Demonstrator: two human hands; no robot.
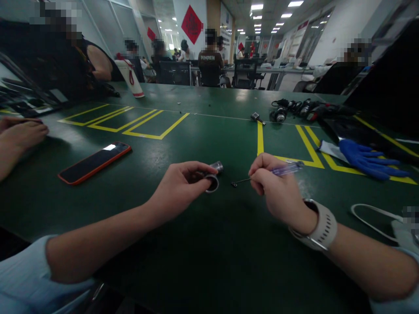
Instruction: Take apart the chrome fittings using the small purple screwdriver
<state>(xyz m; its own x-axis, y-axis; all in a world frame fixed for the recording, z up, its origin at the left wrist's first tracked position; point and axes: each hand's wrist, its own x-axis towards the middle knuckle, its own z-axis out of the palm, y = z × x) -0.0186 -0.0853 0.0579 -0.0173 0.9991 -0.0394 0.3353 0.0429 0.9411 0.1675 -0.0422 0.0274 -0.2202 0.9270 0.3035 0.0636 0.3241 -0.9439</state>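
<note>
My left hand [180, 185] is closed on a short metal tube fitting [212, 183], its round open end facing me. A second cylindrical metal part [218, 166] shows just behind the fingers; whether it is joined to the fitting I cannot tell. In my right hand [275, 187] is a screwdriver [286, 169] with a clear purplish handle and a thin shaft pointing left. By the shaft's tip sits a small dark part [234, 185], a little to the right of the fitting and apart from it. I cannot tell whether the tip touches it.
A phone in an orange case [96, 163] lies left on the green table [203, 244]. Another person's hand [22, 135] rests at the far left. A small metal part [258, 117], dark cables and fittings [294, 109], a blue glove [369, 159] and a white cup [130, 78] stand farther off.
</note>
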